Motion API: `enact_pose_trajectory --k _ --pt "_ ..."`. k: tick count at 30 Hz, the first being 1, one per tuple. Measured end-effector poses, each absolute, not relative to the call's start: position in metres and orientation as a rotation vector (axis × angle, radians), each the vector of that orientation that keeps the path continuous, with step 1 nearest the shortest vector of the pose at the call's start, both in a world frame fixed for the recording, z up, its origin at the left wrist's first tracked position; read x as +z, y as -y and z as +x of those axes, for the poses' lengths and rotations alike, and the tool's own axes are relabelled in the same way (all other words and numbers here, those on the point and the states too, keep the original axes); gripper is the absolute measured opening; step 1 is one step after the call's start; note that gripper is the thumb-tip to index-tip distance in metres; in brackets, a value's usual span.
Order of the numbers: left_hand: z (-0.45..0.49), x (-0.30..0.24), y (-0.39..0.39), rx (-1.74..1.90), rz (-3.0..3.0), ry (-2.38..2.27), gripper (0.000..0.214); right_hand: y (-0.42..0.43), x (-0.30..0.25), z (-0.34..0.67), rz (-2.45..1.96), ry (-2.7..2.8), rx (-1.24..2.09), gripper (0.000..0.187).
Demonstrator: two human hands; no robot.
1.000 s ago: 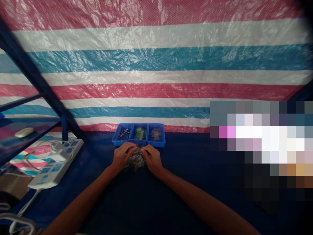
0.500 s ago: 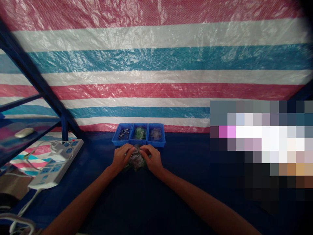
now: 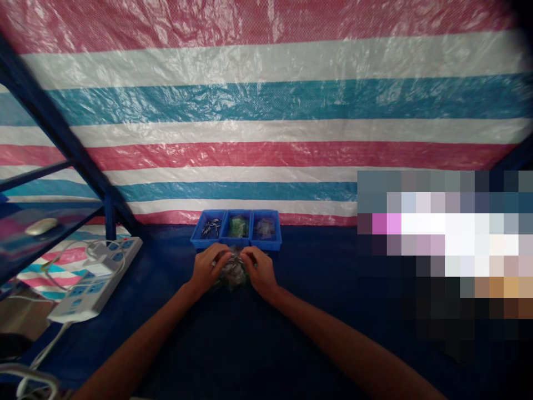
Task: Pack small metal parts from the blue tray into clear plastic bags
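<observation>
My left hand (image 3: 209, 265) and my right hand (image 3: 259, 270) face each other above the dark blue table, fingers closed in a pinch. Between them lies a crinkled heap of clear plastic bags (image 3: 233, 276), with shiny slivers like metal pins near its top. Both sets of fingertips grip the plastic at the heap's upper edge; exactly what each pinches is partly hidden. Just behind stand three joined blue bins: the left bin (image 3: 205, 242) holds loose metal pins (image 3: 211, 228), the middle one green-tinted plastic packets (image 3: 238, 226), the right one clear packets (image 3: 265, 228).
A white power strip (image 3: 97, 283) with plugs and cables lies to the left. Beyond it, a pale computer mouse (image 3: 41, 226) rests on a shelf by a blue metal frame (image 3: 109, 214). A striped tarp (image 3: 266, 130) hangs behind the table (image 3: 316, 278). The right side is pixelated.
My fingertips have shifted very slightly at the top of the plastic heap, and the plastic's glints differ a little. The bins and forearms stay in place.
</observation>
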State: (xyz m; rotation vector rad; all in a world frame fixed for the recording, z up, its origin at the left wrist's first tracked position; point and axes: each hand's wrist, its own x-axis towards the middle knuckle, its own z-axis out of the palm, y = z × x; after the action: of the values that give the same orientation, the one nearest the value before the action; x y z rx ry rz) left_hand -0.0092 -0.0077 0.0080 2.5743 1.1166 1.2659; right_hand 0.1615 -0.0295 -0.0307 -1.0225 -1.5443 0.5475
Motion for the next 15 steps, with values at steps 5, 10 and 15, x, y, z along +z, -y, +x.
enact_pose_trajectory --k 5,10,15 --pt "-0.0084 0.0069 0.0075 1.310 2.580 -1.060 0.014 0.0298 -0.0291 0.1622 -1.037 1.556 0.509 0.024" --pt "-0.0097 0.0047 0.0063 1.411 2.614 -0.995 0.019 0.0307 -0.0270 0.1624 -1.042 1.577 0.483 0.028" --pt "-0.0092 0.0000 0.0049 1.454 2.616 -0.943 0.019 0.0304 -0.0274 0.1625 -1.061 1.566 0.492 0.030"
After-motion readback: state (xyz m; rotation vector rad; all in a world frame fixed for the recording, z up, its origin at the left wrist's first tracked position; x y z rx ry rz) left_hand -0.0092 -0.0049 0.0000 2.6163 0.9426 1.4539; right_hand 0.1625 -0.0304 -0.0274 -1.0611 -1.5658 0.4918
